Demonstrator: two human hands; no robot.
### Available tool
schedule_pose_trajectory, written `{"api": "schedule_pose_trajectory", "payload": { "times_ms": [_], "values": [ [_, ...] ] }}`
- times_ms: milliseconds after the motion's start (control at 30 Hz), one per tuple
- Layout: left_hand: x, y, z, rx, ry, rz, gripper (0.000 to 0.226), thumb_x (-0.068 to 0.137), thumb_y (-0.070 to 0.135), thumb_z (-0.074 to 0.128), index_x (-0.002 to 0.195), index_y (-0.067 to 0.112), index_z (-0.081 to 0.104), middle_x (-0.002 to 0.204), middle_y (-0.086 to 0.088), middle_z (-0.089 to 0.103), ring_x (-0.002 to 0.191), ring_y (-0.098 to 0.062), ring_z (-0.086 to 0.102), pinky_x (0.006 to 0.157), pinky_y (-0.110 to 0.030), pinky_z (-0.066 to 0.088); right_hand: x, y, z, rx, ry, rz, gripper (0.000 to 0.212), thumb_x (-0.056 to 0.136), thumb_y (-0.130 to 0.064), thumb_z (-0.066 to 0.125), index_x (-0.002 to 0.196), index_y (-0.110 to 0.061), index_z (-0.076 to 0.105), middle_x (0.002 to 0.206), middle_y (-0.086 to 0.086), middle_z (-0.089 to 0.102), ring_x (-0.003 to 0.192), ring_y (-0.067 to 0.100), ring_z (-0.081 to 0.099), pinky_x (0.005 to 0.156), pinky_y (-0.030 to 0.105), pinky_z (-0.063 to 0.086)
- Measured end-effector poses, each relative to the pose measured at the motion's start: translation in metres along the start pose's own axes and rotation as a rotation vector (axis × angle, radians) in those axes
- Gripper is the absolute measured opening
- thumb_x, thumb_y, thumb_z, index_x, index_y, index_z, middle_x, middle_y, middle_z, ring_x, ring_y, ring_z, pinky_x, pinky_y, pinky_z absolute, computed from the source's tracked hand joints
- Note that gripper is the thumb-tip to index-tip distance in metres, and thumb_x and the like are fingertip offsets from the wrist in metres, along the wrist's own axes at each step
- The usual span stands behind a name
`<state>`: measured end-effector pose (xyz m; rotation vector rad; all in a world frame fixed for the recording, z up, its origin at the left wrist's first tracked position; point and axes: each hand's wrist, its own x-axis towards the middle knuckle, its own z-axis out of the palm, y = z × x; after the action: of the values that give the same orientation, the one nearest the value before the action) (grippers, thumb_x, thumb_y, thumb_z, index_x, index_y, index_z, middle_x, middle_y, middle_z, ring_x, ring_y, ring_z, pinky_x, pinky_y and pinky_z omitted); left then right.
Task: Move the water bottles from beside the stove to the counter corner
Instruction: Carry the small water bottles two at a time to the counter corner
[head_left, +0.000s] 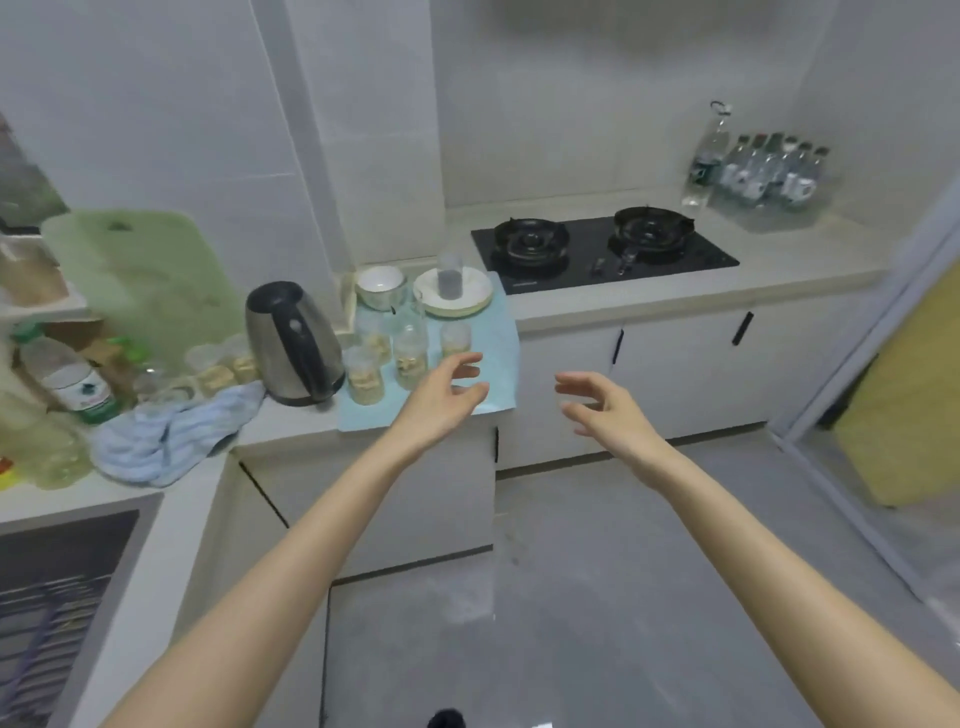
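A pack of several small clear water bottles (771, 174) stands on the counter at the far right, beside the black two-burner stove (602, 249). A taller clear bottle (705, 156) stands just left of the pack. Both my hands are stretched out in mid-air over the floor in front of the counter, far from the bottles. My left hand (441, 395) hovers at the edge of a light blue mat (493, 332), fingers loosely spread, holding nothing. My right hand (605, 408) is also empty, with fingers relaxed and slightly curved.
On the blue mat stand several small glass jars (410, 353), a bowl (381, 285) and a plate with a cup (453, 291). A steel kettle (293, 343), a blue cloth (171, 436), a green cutting board (140, 270) and another bottle (67, 376) crowd the left counter.
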<state>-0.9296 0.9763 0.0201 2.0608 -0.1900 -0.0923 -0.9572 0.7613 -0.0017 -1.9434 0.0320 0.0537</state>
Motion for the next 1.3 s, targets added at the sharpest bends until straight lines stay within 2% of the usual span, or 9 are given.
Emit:
{"api": "schedule_pose_trajectory", "payload": {
  "times_ms": [67, 267, 633, 767, 900, 1067, 1133, 1200, 1300],
  "values": [
    [0.036, 0.008, 0.016, 0.002, -0.036, 0.026, 0.041, 0.093, 0.022, 0.054, 0.134, 0.021, 0.047, 0.128, 0.002, 0.054, 0.094, -0.009, 0.058, 0.070, -0.018, 0.047, 0.023, 0.006, -0.019, 0.005, 0.046, 0.019, 0.038, 0.095, -0.014, 0.054, 0.132, -0.021, 0.052, 0.130, -0.005, 0.056, 0.112, 0.016, 0.057, 0.099, 0.039, 0.049],
    [0.165, 0.032, 0.070, 0.014, -0.160, 0.090, 0.042, 0.092, 0.020, 0.056, 0.133, 0.021, 0.049, 0.128, 0.003, 0.056, 0.101, -0.014, 0.057, 0.086, -0.023, 0.043, 0.109, 0.030, -0.087, 0.024, 0.175, 0.072, 0.036, 0.095, -0.013, 0.053, 0.130, -0.021, 0.052, 0.128, -0.007, 0.057, 0.110, 0.016, 0.058, 0.098, 0.039, 0.050],
    [0.382, 0.124, 0.213, -0.024, -0.425, 0.195, 0.041, 0.092, 0.022, 0.055, 0.132, 0.025, 0.048, 0.127, 0.004, 0.055, 0.092, -0.010, 0.058, 0.071, -0.018, 0.045, 0.238, 0.073, -0.254, 0.049, 0.456, 0.193, 0.036, 0.095, -0.012, 0.053, 0.130, -0.022, 0.052, 0.128, -0.007, 0.057, 0.106, 0.013, 0.059, 0.099, 0.038, 0.049],
    [0.441, 0.158, 0.276, -0.011, -0.478, 0.229, 0.042, 0.092, 0.021, 0.055, 0.133, 0.023, 0.047, 0.127, 0.003, 0.054, 0.091, -0.007, 0.055, 0.079, -0.020, 0.045, 0.273, 0.099, -0.323, 0.060, 0.527, 0.211, 0.036, 0.095, -0.013, 0.054, 0.130, -0.021, 0.053, 0.127, -0.006, 0.058, 0.104, 0.011, 0.059, 0.099, 0.038, 0.048],
    [0.497, 0.183, 0.342, -0.021, -0.483, 0.235, 0.043, 0.092, 0.022, 0.056, 0.134, 0.022, 0.048, 0.128, 0.003, 0.055, 0.090, -0.004, 0.056, 0.095, -0.029, 0.046, 0.311, 0.131, -0.394, 0.060, 0.547, 0.194, 0.033, 0.095, -0.013, 0.053, 0.127, -0.023, 0.053, 0.126, -0.006, 0.057, 0.097, 0.008, 0.060, 0.097, 0.036, 0.049],
    [0.569, 0.231, 0.427, -0.043, -0.438, 0.205, 0.044, 0.091, 0.021, 0.057, 0.134, 0.020, 0.048, 0.129, 0.000, 0.056, 0.097, -0.009, 0.057, 0.097, -0.029, 0.045, 0.362, 0.167, -0.508, 0.030, 0.515, 0.194, 0.035, 0.095, -0.013, 0.054, 0.129, -0.022, 0.053, 0.126, -0.007, 0.057, 0.099, 0.013, 0.060, 0.095, 0.037, 0.050],
    [0.593, 0.250, 0.451, -0.062, -0.415, 0.191, 0.042, 0.092, 0.020, 0.056, 0.133, 0.020, 0.049, 0.128, 0.000, 0.056, 0.095, -0.010, 0.058, 0.093, -0.025, 0.047, 0.379, 0.175, -0.548, 0.020, 0.506, 0.201, 0.035, 0.095, -0.014, 0.055, 0.128, -0.022, 0.054, 0.127, -0.007, 0.058, 0.105, 0.016, 0.060, 0.094, 0.036, 0.050],
    [0.621, 0.268, 0.477, -0.084, -0.386, 0.185, 0.042, 0.092, 0.018, 0.055, 0.134, 0.018, 0.049, 0.126, -0.001, 0.056, 0.086, -0.007, 0.058, 0.079, -0.013, 0.048, 0.401, 0.185, -0.590, 0.019, 0.502, 0.207, 0.034, 0.094, -0.014, 0.055, 0.128, -0.023, 0.054, 0.127, -0.006, 0.058, 0.108, 0.016, 0.060, 0.093, 0.036, 0.051],
    [0.656, 0.286, 0.503, -0.071, -0.361, 0.183, 0.042, 0.093, 0.019, 0.055, 0.134, 0.018, 0.048, 0.125, -0.001, 0.056, 0.085, -0.007, 0.057, 0.083, -0.021, 0.045, 0.430, 0.195, -0.633, 0.021, 0.494, 0.217, 0.034, 0.095, -0.014, 0.055, 0.128, -0.022, 0.054, 0.128, -0.006, 0.058, 0.105, 0.012, 0.061, 0.091, 0.035, 0.051]
  ]
}}
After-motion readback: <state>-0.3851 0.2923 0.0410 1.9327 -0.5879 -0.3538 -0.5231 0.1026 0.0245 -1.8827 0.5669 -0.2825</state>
